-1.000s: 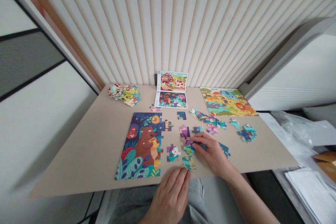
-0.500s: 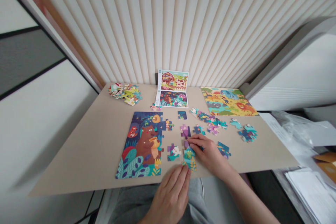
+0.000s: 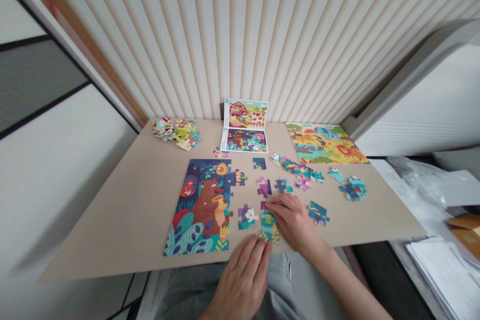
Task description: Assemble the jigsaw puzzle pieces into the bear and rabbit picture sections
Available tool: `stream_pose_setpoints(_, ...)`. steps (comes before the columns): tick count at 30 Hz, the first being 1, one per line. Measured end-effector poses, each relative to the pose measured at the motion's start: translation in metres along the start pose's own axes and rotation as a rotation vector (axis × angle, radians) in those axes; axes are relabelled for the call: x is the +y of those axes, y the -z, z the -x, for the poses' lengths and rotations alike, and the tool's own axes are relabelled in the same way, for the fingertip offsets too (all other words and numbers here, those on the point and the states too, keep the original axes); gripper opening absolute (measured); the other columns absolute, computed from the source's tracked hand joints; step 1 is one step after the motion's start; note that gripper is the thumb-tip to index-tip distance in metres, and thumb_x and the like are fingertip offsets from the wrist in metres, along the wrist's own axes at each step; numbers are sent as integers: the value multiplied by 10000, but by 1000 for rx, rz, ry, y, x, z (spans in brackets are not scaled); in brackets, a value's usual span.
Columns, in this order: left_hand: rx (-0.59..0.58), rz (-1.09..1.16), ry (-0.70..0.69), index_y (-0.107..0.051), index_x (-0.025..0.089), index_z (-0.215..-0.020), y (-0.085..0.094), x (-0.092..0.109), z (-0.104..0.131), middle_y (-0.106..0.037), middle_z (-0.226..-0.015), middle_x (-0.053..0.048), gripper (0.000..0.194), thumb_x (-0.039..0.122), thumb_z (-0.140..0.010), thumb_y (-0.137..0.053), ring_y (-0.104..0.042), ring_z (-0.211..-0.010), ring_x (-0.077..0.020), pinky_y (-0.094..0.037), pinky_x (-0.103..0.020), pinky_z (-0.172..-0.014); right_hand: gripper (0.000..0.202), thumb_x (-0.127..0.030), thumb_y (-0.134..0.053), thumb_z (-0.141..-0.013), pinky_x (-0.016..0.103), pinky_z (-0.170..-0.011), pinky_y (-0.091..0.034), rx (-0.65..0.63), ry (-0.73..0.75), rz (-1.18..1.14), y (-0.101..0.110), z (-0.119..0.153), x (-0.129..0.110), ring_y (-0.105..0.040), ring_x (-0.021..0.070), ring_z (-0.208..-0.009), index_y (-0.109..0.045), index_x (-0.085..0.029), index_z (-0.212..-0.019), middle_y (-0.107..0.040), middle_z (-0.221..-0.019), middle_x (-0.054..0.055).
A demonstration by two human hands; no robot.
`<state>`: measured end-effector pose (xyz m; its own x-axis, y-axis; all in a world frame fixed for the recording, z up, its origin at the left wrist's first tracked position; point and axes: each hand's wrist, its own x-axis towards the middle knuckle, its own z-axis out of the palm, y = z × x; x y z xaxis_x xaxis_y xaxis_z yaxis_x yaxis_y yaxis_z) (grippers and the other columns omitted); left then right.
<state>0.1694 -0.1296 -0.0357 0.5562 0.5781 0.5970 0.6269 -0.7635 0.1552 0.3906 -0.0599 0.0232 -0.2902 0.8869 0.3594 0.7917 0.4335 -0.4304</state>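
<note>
Near the table's front edge, a small joined strip of jigsaw puzzle pieces [image 3: 269,220] shows teal and yellow leaves. My right hand [image 3: 294,217] is closed at its top, thumb and fingertips pinching a purple puzzle piece [image 3: 263,206] that they partly cover. My left hand [image 3: 245,272] lies with fingers stretched out side by side, their tips touching the strip's lower edge; its thumb is hidden. Left of the strip sits a loose piece with a white animal [image 3: 248,216]. Further left is the joined bear section [image 3: 204,205] of the puzzle.
Loose pieces [image 3: 264,186] lie above my hands, with an overlapping row [image 3: 298,167] and a small pile [image 3: 353,189] to the right. A picture card [image 3: 245,127] stands at the back. A mixed pile [image 3: 178,132] is back left; a finished animal puzzle [image 3: 325,142] is back right.
My right hand has shifted slightly downward, its fingers still at the top of the strip. The left hand stays at the lower edge. The whole view has moved a little.
</note>
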Motion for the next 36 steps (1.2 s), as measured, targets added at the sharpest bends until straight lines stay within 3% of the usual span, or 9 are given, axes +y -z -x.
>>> stream_pose_setpoints(6,14,-1,1,-686,112,-1409,4,-1,-4,-704,-1410,-76,442,107,-995,-529,-576,-1379,-234,-387,-368,-1248,190,-247,-647,-1057,465,-997,-606,10,19,-69,-2,10,0,-712,261,-1117,-780,-256,-1193,-773,-1178,86)
stream_pose_setpoints(14,4,-9,-1,-689,119,-1405,6,-2,-4,-705,-1411,-82,443,114,-996,-518,-580,-1380,-227,-402,-368,-1248,253,-205,-609,-1069,470,-1058,-604,-23,104,-33,2,3,4,-701,260,-1207,-762,-236,-1267,-777,-1243,93)
stream_pose_setpoints(23,7,-8,3,-678,110,-1419,6,-1,-6,-711,-1401,-82,451,101,-995,-522,-582,-1386,-226,-424,-368,-1239,265,-273,-692,-1033,501,-1095,-582,-64,9,-128,5,6,-3,-671,280,-1259,-768,-268,-1287,-750,-1284,98)
stream_pose_setpoints(29,-13,-22,1,-672,111,-1426,5,0,-5,-702,-1409,-93,455,104,-998,-518,-583,-1382,-231,-438,-372,-1224,185,-269,-697,-1031,470,-1044,-588,-35,-24,-176,-1,6,-3,-695,267,-1191,-802,-258,-1183,-765,-1218,91)
stream_pose_setpoints(36,40,-16,20,-683,102,-1411,-3,1,0,-705,-1409,-89,457,98,-981,-527,-584,-1379,-230,-370,-372,-1275,201,-261,-644,-1056,503,-1028,-548,-24,-4,34,8,16,-12,-678,283,-1200,-789,-268,-1195,-712,-1324,108)
